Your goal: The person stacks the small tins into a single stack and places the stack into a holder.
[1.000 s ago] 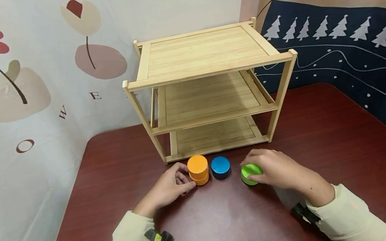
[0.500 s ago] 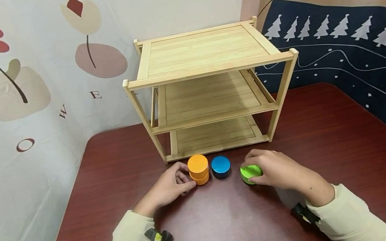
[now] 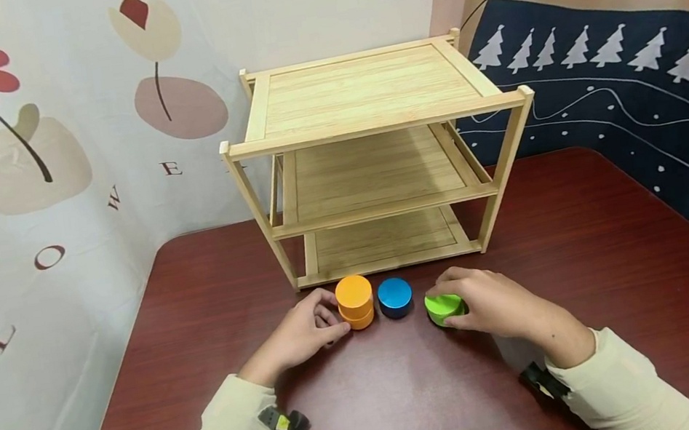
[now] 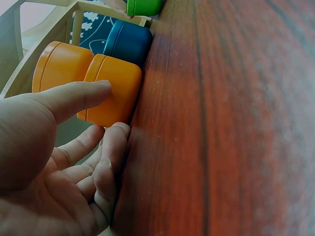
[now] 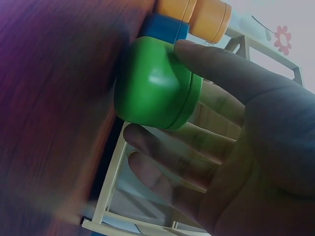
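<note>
Two small orange round lidded tins (image 3: 355,298) stand stacked on the table in the head view. My left hand (image 3: 297,330) holds the stack from its left side; in the left wrist view the thumb (image 4: 81,97) lies across the lower orange tin (image 4: 115,91), with a fingertip under it. A blue round tin (image 3: 395,297) stands just right of the stack, touched by neither hand. My right hand (image 3: 492,301) grips a green round tin (image 3: 444,310) between thumb and fingers. In the right wrist view the green tin (image 5: 155,83) appears upright on the table.
Right behind the tins stands a three-tier wooden shelf (image 3: 372,126) on the dark red table (image 3: 384,400). Printed cloths hang beyond the table: a pale flower one (image 3: 83,281) on the left, a dark one with trees (image 3: 633,101) on the right.
The green tin and my right hand have shifted slightly left, toward the blue tin. My left hand and the orange stack stay in place.
</note>
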### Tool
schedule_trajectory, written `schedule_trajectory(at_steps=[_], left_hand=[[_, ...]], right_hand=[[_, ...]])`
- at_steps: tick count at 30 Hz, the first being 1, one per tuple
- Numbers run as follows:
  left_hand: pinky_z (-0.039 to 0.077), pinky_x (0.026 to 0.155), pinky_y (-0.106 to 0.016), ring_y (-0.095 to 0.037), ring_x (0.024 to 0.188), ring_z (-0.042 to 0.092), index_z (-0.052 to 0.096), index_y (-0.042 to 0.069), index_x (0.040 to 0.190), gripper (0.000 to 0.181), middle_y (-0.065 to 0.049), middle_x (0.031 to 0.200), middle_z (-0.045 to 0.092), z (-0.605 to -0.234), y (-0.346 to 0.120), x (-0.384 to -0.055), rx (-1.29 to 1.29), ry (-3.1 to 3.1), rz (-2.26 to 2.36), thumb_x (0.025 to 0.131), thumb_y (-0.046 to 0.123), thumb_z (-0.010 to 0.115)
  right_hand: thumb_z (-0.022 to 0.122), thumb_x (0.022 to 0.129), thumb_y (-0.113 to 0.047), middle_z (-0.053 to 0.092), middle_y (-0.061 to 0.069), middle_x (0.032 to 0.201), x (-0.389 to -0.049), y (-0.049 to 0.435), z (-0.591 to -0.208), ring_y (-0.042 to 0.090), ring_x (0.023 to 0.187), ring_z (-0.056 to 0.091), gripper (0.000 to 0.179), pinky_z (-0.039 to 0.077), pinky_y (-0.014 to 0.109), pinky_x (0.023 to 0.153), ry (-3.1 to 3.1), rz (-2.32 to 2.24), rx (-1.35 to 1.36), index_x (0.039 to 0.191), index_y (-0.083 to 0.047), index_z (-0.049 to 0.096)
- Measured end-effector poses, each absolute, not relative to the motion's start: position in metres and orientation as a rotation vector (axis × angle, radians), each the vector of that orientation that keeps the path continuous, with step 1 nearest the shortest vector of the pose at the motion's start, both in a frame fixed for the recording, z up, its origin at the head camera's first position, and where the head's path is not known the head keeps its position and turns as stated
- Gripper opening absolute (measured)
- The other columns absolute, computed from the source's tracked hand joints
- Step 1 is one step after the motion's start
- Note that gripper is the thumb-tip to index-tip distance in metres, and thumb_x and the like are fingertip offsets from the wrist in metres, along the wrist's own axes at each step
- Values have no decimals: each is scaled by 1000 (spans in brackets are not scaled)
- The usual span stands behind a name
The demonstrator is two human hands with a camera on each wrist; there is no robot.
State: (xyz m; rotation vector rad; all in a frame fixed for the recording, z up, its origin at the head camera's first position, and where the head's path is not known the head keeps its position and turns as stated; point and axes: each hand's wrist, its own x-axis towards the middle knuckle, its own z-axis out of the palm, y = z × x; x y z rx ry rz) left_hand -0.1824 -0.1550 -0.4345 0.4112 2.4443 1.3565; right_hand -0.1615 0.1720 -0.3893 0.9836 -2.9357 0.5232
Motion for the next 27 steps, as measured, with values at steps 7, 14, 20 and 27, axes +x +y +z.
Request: schedule_trajectory(at_steps=[7, 14, 20, 27], left_hand=[[55, 56, -29, -14, 63, 62, 51, 2, 118, 41, -7, 82, 66, -433, -154, -182, 416, 2450, 1347, 88, 15, 76], [55, 57, -30, -14, 63, 62, 52, 2, 117, 41, -7, 82, 66, -433, -154, -182, 420, 2450, 1347, 87, 15, 76], [56, 57, -31, -14, 63, 61, 52, 2, 118, 41, -8, 83, 66, -434, -154, -183, 416, 2455, 1346, 88, 15, 77], [55, 56, -31, -14, 63, 61, 52, 3, 118, 41, -7, 83, 65, -434, -154, -182, 416, 2458, 1340, 88, 15, 76]], right_hand=[[83, 81, -20, 67, 2, 115, -163, 173, -391, 12, 94, 64, 39, 55, 31, 75, -2944, 523, 1004, 119, -17, 72], [82, 82, -21, 67, 3, 116, -164, 173, -393, 13, 96, 64, 40, 56, 32, 77, -2946, 516, 1023, 120, -16, 71], [82, 83, -22, 66, 4, 117, -164, 173, -394, 14, 97, 65, 40, 56, 33, 78, -2949, 513, 1028, 121, -15, 70], [81, 85, -22, 65, 3, 117, -164, 173, -393, 13, 96, 64, 39, 56, 33, 78, -2961, 518, 1026, 122, -15, 70]])
